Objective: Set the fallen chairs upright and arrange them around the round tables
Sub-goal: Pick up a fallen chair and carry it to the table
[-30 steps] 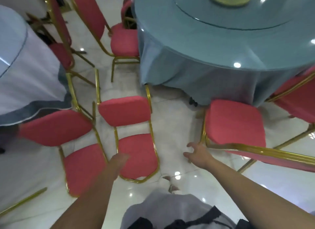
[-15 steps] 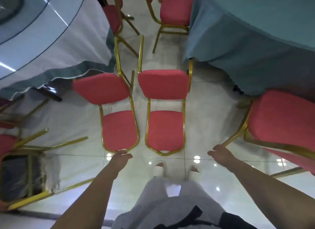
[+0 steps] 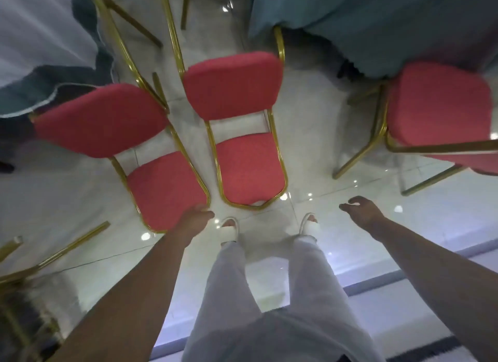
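Two red-padded chairs with gold frames lie on their backs on the tiled floor just ahead of my feet. The left fallen chair point(image 3: 164, 189) and the middle fallen chair point(image 3: 250, 167) rest side by side, legs pointing away from me. My left hand point(image 3: 195, 218) is at the top corner of the left chair's backrest, fingers loosely curled; I cannot tell whether it touches the frame. My right hand point(image 3: 361, 209) hangs with relaxed fingers over bare floor, holding nothing, right of the middle chair. A third red chair point(image 3: 439, 105) stands upright at the right.
A round table with a teal cloth point(image 3: 377, 24) is at the upper right, and a white-clothed table point(image 3: 40, 38) at the upper left. Gold legs of another fallen chair point(image 3: 54, 253) lie at the lower left. More chair legs cross the gap between the tables.
The view has tilted down and closed in on the two fallen chairs. My left hand has dropped to the left chair's backrest corner. My right hand stays empty.
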{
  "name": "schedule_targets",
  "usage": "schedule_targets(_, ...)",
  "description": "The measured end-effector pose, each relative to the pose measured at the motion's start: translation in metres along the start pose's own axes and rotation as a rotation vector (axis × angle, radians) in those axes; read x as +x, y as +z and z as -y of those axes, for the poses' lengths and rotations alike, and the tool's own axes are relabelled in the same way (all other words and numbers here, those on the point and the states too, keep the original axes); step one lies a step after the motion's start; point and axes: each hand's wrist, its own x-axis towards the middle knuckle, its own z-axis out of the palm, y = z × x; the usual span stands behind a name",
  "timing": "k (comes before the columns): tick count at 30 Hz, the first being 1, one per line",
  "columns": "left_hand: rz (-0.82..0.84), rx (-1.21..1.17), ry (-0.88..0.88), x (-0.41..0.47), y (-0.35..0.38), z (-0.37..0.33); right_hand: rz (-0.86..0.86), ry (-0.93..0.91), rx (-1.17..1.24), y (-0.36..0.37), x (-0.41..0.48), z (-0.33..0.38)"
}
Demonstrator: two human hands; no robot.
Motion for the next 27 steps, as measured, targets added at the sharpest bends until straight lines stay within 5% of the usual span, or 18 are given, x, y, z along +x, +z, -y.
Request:
schedule_targets(8, -0.015, 0.172, -0.101, 0.127, -0.01, 0.065, 0.102, 0.021, 0.114, 0.141, 0.063, 0.029)
schedule_targets(13, 0.046, 0.304, -0.107, 0.229, 0.041, 0.092, 0.205, -0.131, -0.099, 0.226, 0.152, 0.031)
schedule_targets(27, -0.145, -0.068, -0.056, 0.55, 0.146, 0.116, 0.05, 0.004, 0.194, 0.34, 0.461, 0.001)
